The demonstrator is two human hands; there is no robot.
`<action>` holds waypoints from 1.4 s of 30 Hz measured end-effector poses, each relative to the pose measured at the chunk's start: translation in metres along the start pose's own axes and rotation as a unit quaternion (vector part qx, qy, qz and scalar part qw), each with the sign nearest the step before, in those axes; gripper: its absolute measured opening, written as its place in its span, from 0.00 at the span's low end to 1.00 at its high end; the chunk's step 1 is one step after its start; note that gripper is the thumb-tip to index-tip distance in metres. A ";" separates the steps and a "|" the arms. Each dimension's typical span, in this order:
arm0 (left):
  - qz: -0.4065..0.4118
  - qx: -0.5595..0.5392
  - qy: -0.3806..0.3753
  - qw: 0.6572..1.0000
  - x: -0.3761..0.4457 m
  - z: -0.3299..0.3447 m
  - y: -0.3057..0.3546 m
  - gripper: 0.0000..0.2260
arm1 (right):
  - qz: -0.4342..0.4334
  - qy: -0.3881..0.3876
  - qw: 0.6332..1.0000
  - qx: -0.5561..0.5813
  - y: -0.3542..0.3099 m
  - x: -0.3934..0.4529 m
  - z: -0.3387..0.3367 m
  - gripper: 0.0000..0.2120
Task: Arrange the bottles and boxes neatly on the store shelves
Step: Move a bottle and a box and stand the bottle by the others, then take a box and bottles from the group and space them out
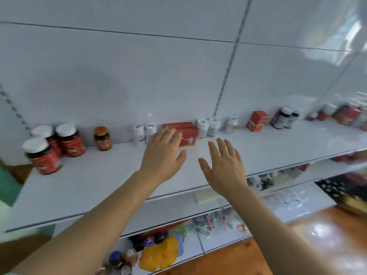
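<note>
Shelf [99,185], white, runs from lower left to right edge of the frame, backed by a pale tiled wall [139,66]. Left hand [161,153] at centre frame: fingers straight and spread, fingertips over or against the front of the red boxes [187,133]; contact cannot be confirmed through the blur. Right hand [225,167] just right of it, fingers straight and spread, above bare shelf, holding nothing. Both hands empty.

Red boxes: stacked at the back of the shelf, centre frame. Two small white bottles [144,132] just left of the boxes; three more white bottles [213,126] just right. Amber bottle [102,138] further left, standing alone. Three red-labelled jars [53,145] with white lids clustered at far left. Single red box [257,121] right of centre, then a pair of dark bottles [285,118]. Blurred red items [345,114] at far right edge.

Lower shelves [288,199] at bottom of frame carry mixed packaged goods, too blurred to identify.
</note>
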State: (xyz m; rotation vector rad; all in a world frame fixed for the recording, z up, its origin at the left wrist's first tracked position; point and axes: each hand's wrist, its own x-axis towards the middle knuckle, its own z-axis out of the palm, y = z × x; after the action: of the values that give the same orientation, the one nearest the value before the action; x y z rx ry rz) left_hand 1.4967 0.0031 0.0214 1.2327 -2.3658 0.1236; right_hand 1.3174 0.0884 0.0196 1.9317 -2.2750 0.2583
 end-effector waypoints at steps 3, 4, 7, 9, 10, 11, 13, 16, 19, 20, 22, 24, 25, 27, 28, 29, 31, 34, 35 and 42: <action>0.013 -0.023 -0.025 0.999 0.018 0.024 0.071 0.27 | 0.038 -0.009 0.999 -0.008 0.072 -0.022 -0.007 0.32; 0.024 -0.028 -0.032 0.999 0.024 0.031 0.094 0.27 | 0.052 -0.012 0.999 -0.008 0.094 -0.029 -0.010 0.32; 0.068 -0.036 -0.042 0.996 0.050 0.047 0.158 0.27 | 0.097 -0.005 0.995 -0.004 0.158 -0.045 -0.020 0.32; 0.094 -0.045 -0.043 0.994 0.072 0.060 0.198 0.27 | 0.128 0.003 0.992 -0.001 0.199 -0.049 -0.026 0.32; 0.107 -0.050 -0.046 0.992 0.082 0.067 0.217 0.28 | 0.144 0.005 0.990 0.000 0.218 -0.051 -0.028 0.32; 0.122 -0.054 -0.048 0.990 0.093 0.075 0.236 0.28 | 0.159 0.005 0.987 0.001 0.238 -0.054 -0.029 0.32; 0.145 -0.065 -0.051 0.986 0.113 0.092 0.276 0.28 | 0.183 0.005 0.983 -0.004 0.276 -0.059 -0.030 0.32; 0.176 -0.090 -0.055 0.979 0.148 0.120 0.337 0.28 | 0.214 0.007 0.977 -0.020 0.336 -0.059 -0.034 0.32; 0.208 -0.114 -0.058 0.970 0.188 0.148 0.396 0.27 | 0.251 0.012 0.967 -0.043 0.398 -0.055 -0.041 0.32; 0.218 -0.122 -0.059 0.967 0.202 0.156 0.416 0.26 | 0.261 0.014 0.964 -0.052 0.420 -0.052 -0.044 0.32; 0.236 -0.138 -0.058 0.960 0.228 0.169 0.454 0.25 | 0.277 0.014 0.958 -0.069 0.461 -0.047 -0.050 0.31; 0.249 -0.150 -0.059 0.955 0.257 0.185 0.496 0.25 | 0.309 0.020 0.948 -0.070 0.506 -0.042 -0.054 0.31; 0.252 -0.154 -0.064 0.953 0.268 0.191 0.511 0.25 | 0.319 0.020 0.945 -0.068 0.524 -0.040 -0.056 0.31; 0.258 -0.155 -0.071 0.951 0.281 0.201 0.532 0.24 | 0.326 0.010 0.943 -0.069 0.548 -0.040 -0.057 0.31; 0.264 -0.157 -0.073 0.949 0.290 0.209 0.550 0.24 | 0.334 0.006 0.940 -0.067 0.567 -0.041 -0.055 0.31; 0.268 -0.158 -0.073 0.947 0.298 0.218 0.568 0.24 | 0.339 0.010 0.939 -0.065 0.587 -0.041 -0.054 0.31; 0.275 -0.160 -0.079 0.945 0.316 0.235 0.603 0.24 | 0.345 0.020 0.936 -0.059 0.628 -0.038 -0.050 0.31; 0.278 -0.156 -0.087 0.944 0.345 0.265 0.655 0.23 | 0.344 0.019 0.938 -0.051 0.693 -0.033 -0.041 0.31; 0.275 -0.154 -0.087 0.945 0.354 0.275 0.673 0.24 | 0.340 0.018 0.939 -0.048 0.717 -0.030 -0.038 0.31; 0.214 -0.147 -0.104 0.960 0.411 0.329 0.777 0.24 | 0.287 0.016 0.957 -0.048 0.868 -0.003 -0.033 0.30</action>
State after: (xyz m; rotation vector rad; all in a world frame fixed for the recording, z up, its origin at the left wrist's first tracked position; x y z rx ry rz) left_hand 0.5601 0.0599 0.0137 0.6090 -2.6805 -0.2241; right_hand 0.4617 0.2357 0.0198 1.1688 -2.7148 0.2289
